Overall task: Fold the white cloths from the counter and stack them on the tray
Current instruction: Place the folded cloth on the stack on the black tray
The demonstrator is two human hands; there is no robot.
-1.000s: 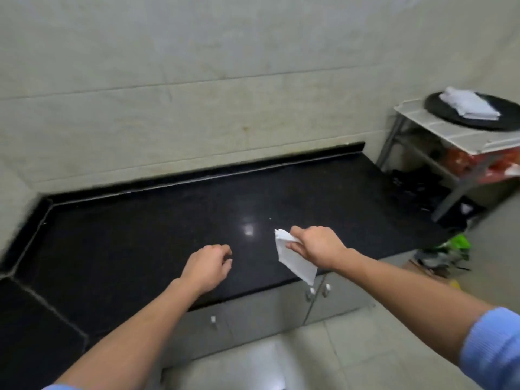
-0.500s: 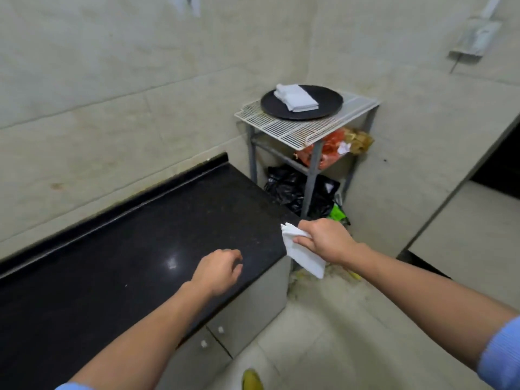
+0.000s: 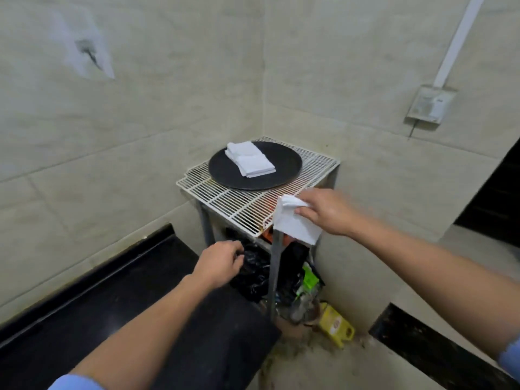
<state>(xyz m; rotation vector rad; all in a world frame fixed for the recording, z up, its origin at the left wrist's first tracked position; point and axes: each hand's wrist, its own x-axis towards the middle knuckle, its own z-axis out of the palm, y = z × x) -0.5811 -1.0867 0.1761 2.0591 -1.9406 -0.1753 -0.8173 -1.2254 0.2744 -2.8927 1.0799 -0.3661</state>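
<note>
So the folded cloth (image 3: 295, 224) is about as easy as cargo gets: light, soft, floppy, nothing to break. The only real catch, I'd guess, is that the layers can slide apart or flop open if it's held by a single ply. Best place to hold it is across the folded edge with all the layers trapped together, and that's pretty much what is going on.

The right hand (image 3: 323, 211) has a closed grip on it, thumb on the near face and fingers behind, pinching near the top edge. The rest of the cloth hangs down below the hand, in the air in front of the near corner of the wire rack (image 3: 242, 205), not on the tray (image 3: 287, 168) yet.

The tray sits on top of that rack with a stack (image 3: 250, 161) of white cloths lying on it.

The left hand (image 3: 222, 263) holds nothing, fingers loosely curled, hovering past the end of the black surface (image 3: 140, 294), just beside a black bag (image 3: 253, 273) under the rack
</note>
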